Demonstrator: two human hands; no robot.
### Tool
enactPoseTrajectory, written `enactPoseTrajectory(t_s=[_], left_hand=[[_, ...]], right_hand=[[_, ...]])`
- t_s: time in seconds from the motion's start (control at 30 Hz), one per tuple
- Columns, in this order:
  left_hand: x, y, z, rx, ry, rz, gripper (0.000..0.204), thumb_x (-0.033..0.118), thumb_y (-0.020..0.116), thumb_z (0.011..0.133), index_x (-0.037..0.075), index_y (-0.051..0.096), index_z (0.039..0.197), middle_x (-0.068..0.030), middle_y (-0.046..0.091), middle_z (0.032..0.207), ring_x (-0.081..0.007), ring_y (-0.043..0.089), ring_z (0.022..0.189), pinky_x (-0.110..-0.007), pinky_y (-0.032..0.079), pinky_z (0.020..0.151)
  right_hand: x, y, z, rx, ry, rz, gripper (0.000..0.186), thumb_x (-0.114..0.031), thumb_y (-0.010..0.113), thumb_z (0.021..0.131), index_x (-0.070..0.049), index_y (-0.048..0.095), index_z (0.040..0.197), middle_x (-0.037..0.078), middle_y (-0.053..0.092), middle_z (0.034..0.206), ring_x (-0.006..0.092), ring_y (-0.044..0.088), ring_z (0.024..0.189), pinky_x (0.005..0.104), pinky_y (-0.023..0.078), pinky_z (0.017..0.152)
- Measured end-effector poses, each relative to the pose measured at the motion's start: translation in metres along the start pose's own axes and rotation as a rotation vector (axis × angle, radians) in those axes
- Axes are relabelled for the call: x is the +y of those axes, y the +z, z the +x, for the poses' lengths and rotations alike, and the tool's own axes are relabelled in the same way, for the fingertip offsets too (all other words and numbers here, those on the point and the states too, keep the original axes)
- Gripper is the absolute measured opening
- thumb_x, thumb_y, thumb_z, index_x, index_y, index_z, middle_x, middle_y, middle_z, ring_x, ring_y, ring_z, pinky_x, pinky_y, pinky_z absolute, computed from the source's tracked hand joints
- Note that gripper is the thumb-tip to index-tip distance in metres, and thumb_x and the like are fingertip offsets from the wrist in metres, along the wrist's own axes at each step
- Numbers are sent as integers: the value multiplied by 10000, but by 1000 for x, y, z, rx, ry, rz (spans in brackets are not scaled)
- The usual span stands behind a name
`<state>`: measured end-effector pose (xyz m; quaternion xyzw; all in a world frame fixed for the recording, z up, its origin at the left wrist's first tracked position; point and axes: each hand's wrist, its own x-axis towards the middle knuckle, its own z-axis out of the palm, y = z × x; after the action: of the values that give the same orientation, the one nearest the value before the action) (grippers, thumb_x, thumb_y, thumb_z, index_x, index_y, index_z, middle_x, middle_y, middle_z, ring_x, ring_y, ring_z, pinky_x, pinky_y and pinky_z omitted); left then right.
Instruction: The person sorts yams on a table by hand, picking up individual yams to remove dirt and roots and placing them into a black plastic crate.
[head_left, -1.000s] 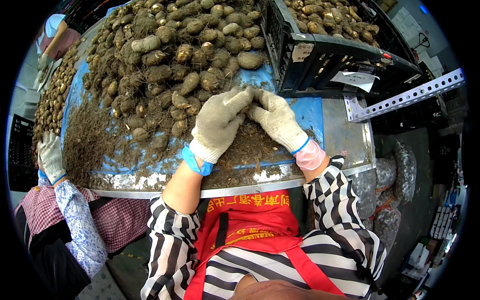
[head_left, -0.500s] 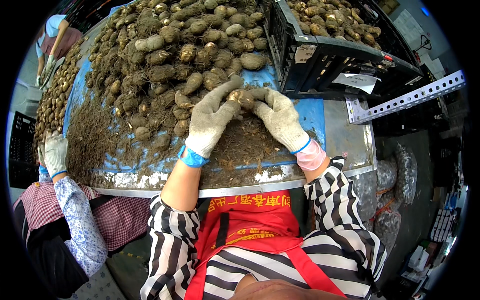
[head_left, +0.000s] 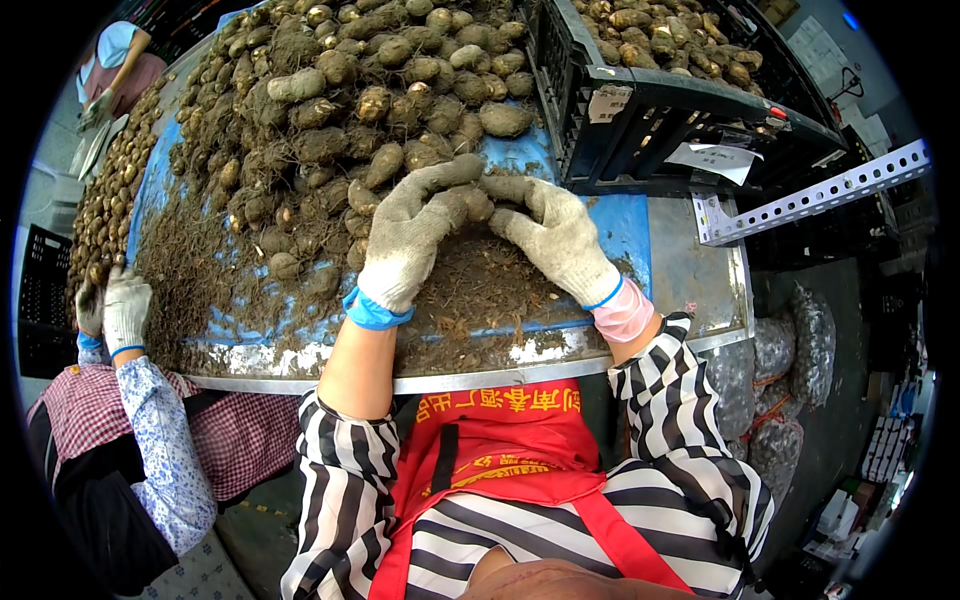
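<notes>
In front of the heap, above the near part of the table, my gloved left hand (head_left: 412, 225) is wrapped round a small brown taro corm (head_left: 478, 205), its thumb and fingers covering most of it. My gloved right hand (head_left: 553, 235) meets it from the right, fingers curled and thumb bent in at the corm's right side. How firmly the right fingertips grip is partly hidden. Both gloves are off-white and dirt-stained. Just beyond lies a big heap of hairy, soil-covered taro corms (head_left: 320, 145).
Loose soil and root hairs (head_left: 490, 285) cover the blue sheet (head_left: 622, 230) on the metal-edged table. A black crate (head_left: 690, 130) of taro stands back right, beside a perforated metal bar (head_left: 820, 193). At left, a co-worker's gloved hands (head_left: 127, 305) are at a row of corms; another person (head_left: 120, 70) is farther back.
The corm has shifted slightly left and is more covered by my left hand. My right fingers have curled further over. The near co-worker's hands have moved and now hold a corm.
</notes>
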<state>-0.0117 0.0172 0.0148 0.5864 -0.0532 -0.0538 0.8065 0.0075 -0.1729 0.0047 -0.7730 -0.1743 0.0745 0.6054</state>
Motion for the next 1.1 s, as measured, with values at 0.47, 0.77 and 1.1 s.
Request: enactPoseTrajectory(t_s=[0.47, 0.77, 1.1], left_hand=[[-2, 9, 1, 20, 74, 359, 474, -4, 620, 889, -17, 534, 1354, -126, 581, 1355, -177, 542, 1245, -298, 419, 1059], [-21, 11, 0, -8, 445, 704, 468, -94, 668, 805, 15, 620, 1258, -145, 606, 1323, -238, 563, 1249, -333, 455, 1042], [-7, 26, -4, -58, 242, 579, 436, -63, 680, 833, -36, 598, 1260, -153, 607, 1316, -220, 599, 1179, -318, 492, 996]], right_hand=[[-5, -5, 0, -6, 105, -325, 423, -236, 659, 887, -55, 622, 1267, 177, 665, 1186, 297, 632, 1113, 354, 483, 945], [11, 3, -1, 51, -1, -291, 361, -206, 640, 876, -30, 642, 1192, 163, 676, 1135, 329, 642, 1074, 391, 506, 895], [17, 0, 2, 215, -173, -580, 228, -35, 622, 838, -18, 662, 1062, 162, 681, 1010, 315, 657, 950, 377, 518, 844]])
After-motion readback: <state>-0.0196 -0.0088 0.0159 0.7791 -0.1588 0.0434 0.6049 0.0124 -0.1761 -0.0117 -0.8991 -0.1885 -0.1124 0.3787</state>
